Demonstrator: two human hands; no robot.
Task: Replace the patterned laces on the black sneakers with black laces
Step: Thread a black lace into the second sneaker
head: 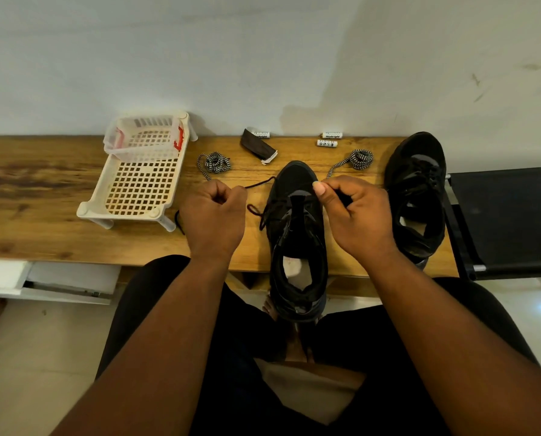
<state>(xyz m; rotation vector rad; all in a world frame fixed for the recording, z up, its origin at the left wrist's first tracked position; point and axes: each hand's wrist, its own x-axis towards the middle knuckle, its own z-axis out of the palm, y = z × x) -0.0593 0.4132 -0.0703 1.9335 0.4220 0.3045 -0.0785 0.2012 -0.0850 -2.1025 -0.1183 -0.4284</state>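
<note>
Black lace (pixel 258 184) ends are pinched in the curled left hand (pixel 214 212) and right hand (pixel 354 212) above the sneaker (pixel 297 240).

Between the two hands a black sneaker (pixel 297 221) stands on the wooden table (pixel 43 209), toe pointing away, heel hanging over the near edge. The left hand (pixel 214 214) pinches one end of its black lace (pixel 258 183); the right hand (pixel 355 212) pinches the other end just above the tongue. Beyond the left hand lies a coiled patterned lace (pixel 214 163), beyond the right hand another (pixel 358 158). A second black sneaker (pixel 418 196) stands just right of the right hand; a white plastic rack (pixel 137 180) sits left of the left hand.
</note>
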